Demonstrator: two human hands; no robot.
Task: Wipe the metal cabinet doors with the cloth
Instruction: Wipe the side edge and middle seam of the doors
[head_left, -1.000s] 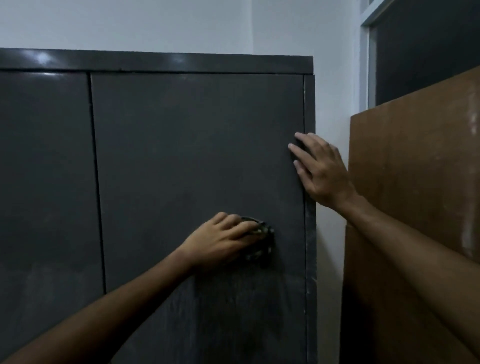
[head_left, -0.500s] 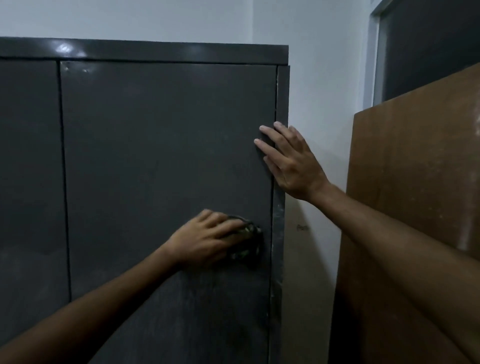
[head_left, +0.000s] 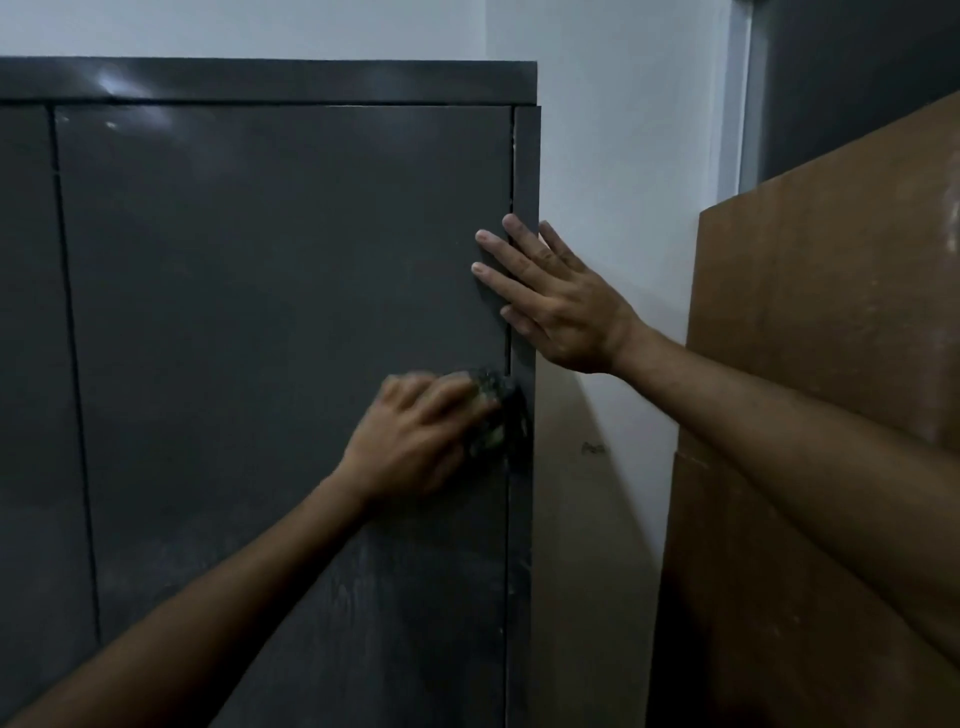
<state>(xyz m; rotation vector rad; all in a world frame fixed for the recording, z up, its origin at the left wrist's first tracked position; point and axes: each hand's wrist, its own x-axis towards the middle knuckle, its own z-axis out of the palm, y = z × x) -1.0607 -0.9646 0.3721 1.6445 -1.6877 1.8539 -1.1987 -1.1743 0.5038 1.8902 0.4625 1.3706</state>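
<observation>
A dark grey metal cabinet fills the left of the head view. Its right door is shut, and the left door shows only as a strip past a vertical seam. My left hand presses a dark, crumpled cloth against the right door near its right edge, with the fingers laid over the cloth. My right hand rests flat with straight fingers on the cabinet's right edge, a little above the cloth. Most of the cloth is hidden under my fingers.
A brown board leans upright at the right, close to the cabinet's side. A white wall runs between them, with a narrow gap. A dark window with a pale frame sits top right.
My left hand has slid the cloth rightward on the door to its right edge and is blurred with motion. My right hand stays flat on the cabinet's edge. The view has shifted.
</observation>
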